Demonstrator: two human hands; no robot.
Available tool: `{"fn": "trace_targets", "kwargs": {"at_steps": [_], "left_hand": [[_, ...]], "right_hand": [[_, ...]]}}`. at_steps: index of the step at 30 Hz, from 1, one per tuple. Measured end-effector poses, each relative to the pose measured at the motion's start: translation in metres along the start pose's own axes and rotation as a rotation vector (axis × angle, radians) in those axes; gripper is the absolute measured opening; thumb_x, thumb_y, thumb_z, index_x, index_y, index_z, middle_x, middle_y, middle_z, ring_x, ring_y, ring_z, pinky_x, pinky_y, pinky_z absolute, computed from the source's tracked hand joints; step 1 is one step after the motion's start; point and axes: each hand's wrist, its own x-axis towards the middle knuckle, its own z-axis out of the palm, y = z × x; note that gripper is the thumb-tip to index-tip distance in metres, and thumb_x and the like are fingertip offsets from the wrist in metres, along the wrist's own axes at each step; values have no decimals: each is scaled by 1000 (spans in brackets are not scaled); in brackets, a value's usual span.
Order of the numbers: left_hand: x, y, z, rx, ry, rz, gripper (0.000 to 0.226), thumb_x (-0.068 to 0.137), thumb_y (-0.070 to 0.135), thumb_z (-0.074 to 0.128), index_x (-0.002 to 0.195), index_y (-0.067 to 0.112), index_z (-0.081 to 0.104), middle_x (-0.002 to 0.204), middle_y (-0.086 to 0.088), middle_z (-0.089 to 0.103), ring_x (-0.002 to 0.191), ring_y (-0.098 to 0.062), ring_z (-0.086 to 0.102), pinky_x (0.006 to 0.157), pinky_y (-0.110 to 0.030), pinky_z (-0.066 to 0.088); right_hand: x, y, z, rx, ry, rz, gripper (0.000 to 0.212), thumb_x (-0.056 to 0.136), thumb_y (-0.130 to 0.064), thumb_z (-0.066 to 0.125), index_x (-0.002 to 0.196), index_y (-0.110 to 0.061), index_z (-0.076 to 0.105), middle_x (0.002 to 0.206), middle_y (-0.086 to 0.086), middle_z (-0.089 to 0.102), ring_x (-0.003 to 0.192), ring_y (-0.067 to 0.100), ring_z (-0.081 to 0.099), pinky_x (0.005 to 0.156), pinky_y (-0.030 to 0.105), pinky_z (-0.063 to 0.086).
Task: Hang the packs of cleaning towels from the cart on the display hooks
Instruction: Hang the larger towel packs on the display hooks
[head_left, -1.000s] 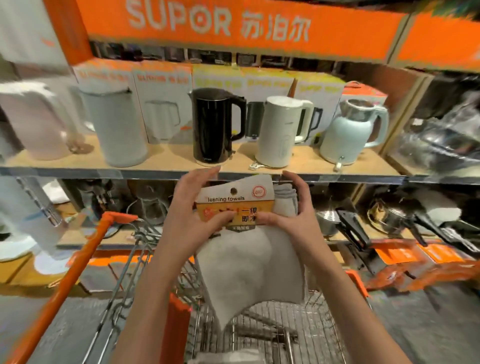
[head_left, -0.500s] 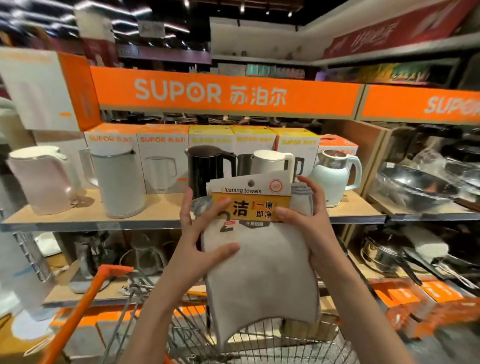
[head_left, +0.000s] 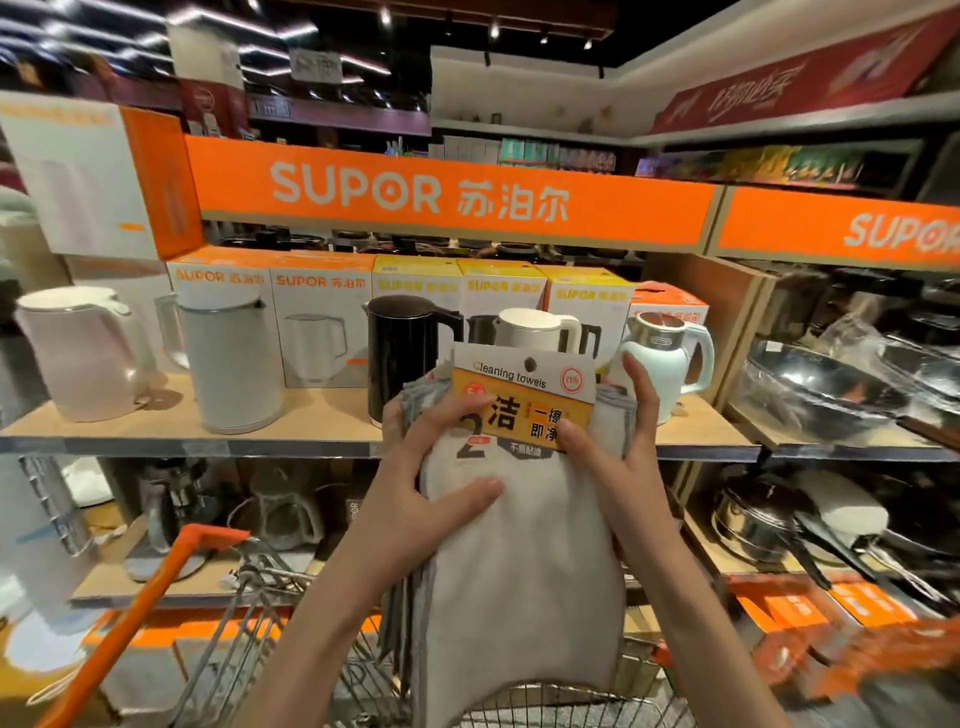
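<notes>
Pack of cleaning towels (head_left: 519, 561) held upright at frame centre, above the wire cart (head_left: 291, 613) at 6 o'clock. Left hand (head_left: 415, 499) grasps its left edge, thumb across the cloth; right hand (head_left: 613, 467) grips the right edge, thumb on the header card (head_left: 524, 395). Black kettle (head_left: 405, 353) stands behind, at 11 o'clock of the pack.

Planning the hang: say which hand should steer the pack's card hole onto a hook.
Right, probably. The right hand grips the towel pack high beside the card, nearer the hole. The left hand holds lower on the cloth. No hook is visible.
</notes>
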Motion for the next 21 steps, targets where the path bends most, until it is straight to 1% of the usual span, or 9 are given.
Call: {"fn": "trace_targets", "kwargs": {"at_steps": [2,5,8,11,13,15,16,19,21], "left_hand": [[-1,3,-1,9,-15,1,54,60,52,68,108,67,49,133,10,33,109,14,47,86,-3,42],[-5,4,-4,-7,-39,-12,52,60,53,68,106,68,49,133,12,31,109,15,47,87,-2,41],[-8,4,-8,-45,-46,8,52,61,51,69,107,66,50,133,10,33,108,14,48,85,-3,43],[-10,2,-15,-88,-59,35,54,66,38,74,106,67,50,128,13,35,104,18,49,79,0,42],[-14,-1,-23,-102,-77,62,56,69,32,73,106,67,50,125,22,34,105,21,46,77,2,41],[-17,-3,-34,-119,-99,77,56,69,32,73,107,66,50,119,34,34,108,20,45,79,0,42],[-18,-2,-40,-128,-113,86,56,69,34,73,107,66,50,116,39,35,109,19,45,81,-1,43],[-22,3,-54,-158,-156,124,55,67,35,74,106,66,51,114,41,35,108,17,47,83,-6,47],[-28,5,-60,-210,-206,146,54,68,31,74,105,64,53,112,42,36,105,19,48,79,-4,47]], "right_hand": [[-2,-3,-1,-18,-42,-9,63,78,-30,73,125,-55,38,131,-9,47,110,5,60,80,21,54],[-9,-9,0,-23,-61,14,58,78,-27,69,122,-50,41,125,-11,53,105,1,62,75,15,53],[-18,-20,4,-68,-21,39,57,73,-31,67,118,-54,41,126,-9,55,107,6,62,79,20,55],[-24,-30,13,-101,10,42,57,73,-30,67,121,-50,42,129,-4,54,108,8,62,82,23,55],[-32,-35,24,-125,44,36,58,73,-29,67,122,-48,42,132,1,52,111,13,60,90,29,54],[-42,-40,34,-130,83,45,58,74,-28,68,121,-50,44,133,3,52,113,16,60,93,36,53],[-46,-44,39,-130,104,50,58,73,-29,69,120,-52,45,132,3,53,113,17,60,93,39,53],[-61,-57,52,-164,169,46,57,75,-30,73,119,-55,47,128,-3,57,113,19,61,93,46,52],[-78,-66,59,-195,227,43,57,76,-30,75,119,-54,47,119,-14,62,106,15,64,83,38,57]]}}
